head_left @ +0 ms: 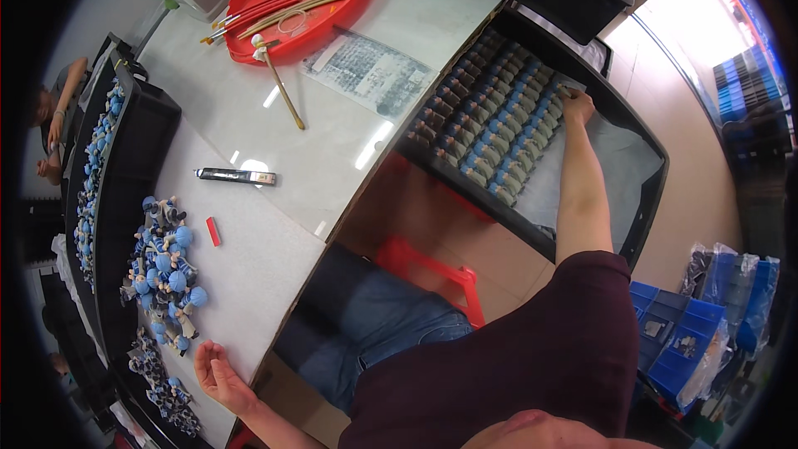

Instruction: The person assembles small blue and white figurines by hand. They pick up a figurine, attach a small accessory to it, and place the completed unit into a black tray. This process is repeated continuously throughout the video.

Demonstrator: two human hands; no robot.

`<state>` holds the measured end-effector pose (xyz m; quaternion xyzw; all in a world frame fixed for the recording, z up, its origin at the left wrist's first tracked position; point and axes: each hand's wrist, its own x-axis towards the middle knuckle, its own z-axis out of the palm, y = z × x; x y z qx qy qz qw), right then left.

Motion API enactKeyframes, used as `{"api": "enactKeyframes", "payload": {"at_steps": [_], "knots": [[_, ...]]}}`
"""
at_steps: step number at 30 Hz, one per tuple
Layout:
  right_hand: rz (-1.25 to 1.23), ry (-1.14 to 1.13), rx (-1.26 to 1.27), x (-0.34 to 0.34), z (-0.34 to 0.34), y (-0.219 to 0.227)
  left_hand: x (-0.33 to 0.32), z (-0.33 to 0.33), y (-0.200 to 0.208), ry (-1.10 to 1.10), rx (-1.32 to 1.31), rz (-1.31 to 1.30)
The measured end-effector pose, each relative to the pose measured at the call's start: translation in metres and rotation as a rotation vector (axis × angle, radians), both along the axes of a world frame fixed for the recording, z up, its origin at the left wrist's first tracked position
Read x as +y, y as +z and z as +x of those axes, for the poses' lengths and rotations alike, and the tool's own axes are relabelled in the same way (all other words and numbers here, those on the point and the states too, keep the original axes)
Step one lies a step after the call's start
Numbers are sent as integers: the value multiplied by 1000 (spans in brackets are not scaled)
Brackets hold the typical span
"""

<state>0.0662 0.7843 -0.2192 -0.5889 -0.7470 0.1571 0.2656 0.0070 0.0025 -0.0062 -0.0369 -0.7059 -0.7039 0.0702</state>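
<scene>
My right hand reaches out over a black tray, its fingers pinched at the far end of the last row. What they grip is mostly hidden, but it looks like one of the small figurines that lie there in neat slanted rows, with light blue and grey parts. On the table edge, my left hand rests palm up, fingers loosely curled and apart, holding nothing. Just beyond it lies a loose heap of figurines with round light blue heads. A pile of smaller dark-and-white pieces is beside that hand.
A red oval tray holds brushes and sticks. Near it are a swab-tipped stick, a printed sheet, a black cutter-like tool and a red piece. A black bin stands left, blue bins right.
</scene>
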Motion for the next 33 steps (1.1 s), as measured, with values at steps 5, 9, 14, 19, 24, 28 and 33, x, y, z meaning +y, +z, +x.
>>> {"api": "enactKeyframes", "payload": {"at_steps": [5,9,14,19,24,28,33], "knots": [[-44,120,-36,16,5,-15,2,-1,1,-14,5,17],[-59,202,-102,20,5,-14,3,-1,2,12,-5,17],[70,185,-102,20,11,-13,5,-1,2,22,-4,17],[26,376,91,-31,26,37,6,-4,2,-1,8,22],[-370,852,-65,-135,44,75,0,-1,1,-14,-12,32],[-379,961,-159,-189,64,80,3,-2,2,-9,-16,14],[-328,995,-189,-202,69,69,3,-2,3,-7,-20,7]]}}
